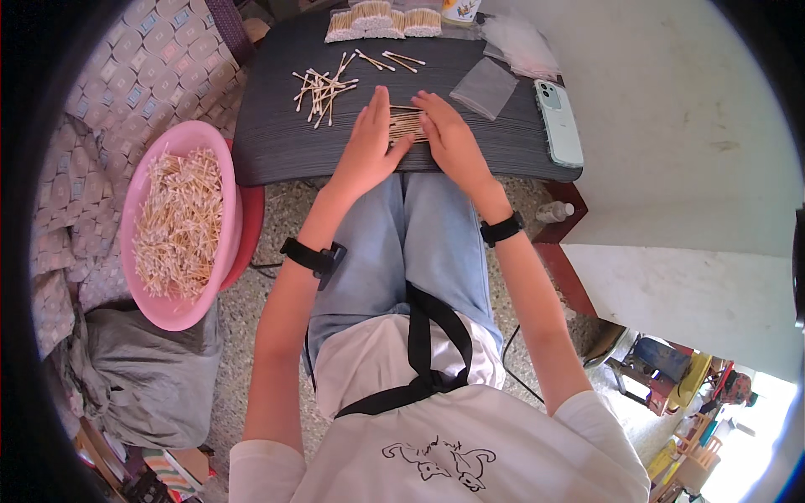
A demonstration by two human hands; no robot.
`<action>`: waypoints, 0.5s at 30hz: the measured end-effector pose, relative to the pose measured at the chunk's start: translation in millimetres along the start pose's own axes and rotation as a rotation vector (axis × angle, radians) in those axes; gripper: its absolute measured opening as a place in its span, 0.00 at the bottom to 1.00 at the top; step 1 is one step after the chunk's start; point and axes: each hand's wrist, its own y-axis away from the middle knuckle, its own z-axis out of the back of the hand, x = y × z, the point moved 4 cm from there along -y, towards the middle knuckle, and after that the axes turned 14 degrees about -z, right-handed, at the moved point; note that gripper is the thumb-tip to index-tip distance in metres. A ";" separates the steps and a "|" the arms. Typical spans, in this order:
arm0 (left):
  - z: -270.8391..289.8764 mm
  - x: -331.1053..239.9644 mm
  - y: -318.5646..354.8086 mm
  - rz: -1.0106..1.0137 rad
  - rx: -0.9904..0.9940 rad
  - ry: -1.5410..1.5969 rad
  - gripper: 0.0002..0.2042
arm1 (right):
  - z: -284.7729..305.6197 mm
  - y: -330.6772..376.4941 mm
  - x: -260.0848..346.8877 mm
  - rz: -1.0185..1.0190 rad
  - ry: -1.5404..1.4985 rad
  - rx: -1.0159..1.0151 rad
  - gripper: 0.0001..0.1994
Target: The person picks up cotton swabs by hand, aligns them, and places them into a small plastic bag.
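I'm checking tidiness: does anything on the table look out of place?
Mainly the loose swabs beside the left hand: they lie crisscrossed at many angles, unlike the aligned swabs between it and the right hand. Nothing looks clearly damaged.

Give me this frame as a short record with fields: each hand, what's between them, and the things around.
Left hand: left hand opened out, against the left side of the row
Right hand: right hand opened out, against the right side
Between hands: row of cotton swabs, roughly parallel
Table, far left: loose swab pile, lying at mixed angles
Table, far edge: packed swabs
Table, right: flat clear bag, phone
Beside table, left: pink basin of swabs
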 end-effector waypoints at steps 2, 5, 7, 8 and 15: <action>-3.9 11.1 -7.3 0.101 -0.137 0.212 0.32 | 1.4 -7.6 -4.3 -0.078 -0.103 -0.091 0.14; -17.3 26.5 -17.0 0.258 -0.419 0.562 0.29 | -8.5 -19.8 0.2 -0.087 -0.189 -0.115 0.13; -19.0 25.8 -17.8 0.310 -0.562 0.703 0.28 | -12.9 -20.7 4.5 -0.159 -0.264 -0.040 0.13; -17.2 18.4 -19.7 0.338 -0.538 0.704 0.26 | -13.5 -20.6 0.5 -0.234 -0.334 0.031 0.13; -5.6 18.5 -18.2 0.339 -0.455 0.685 0.23 | -7.0 -20.5 2.7 -0.126 -0.279 0.044 0.13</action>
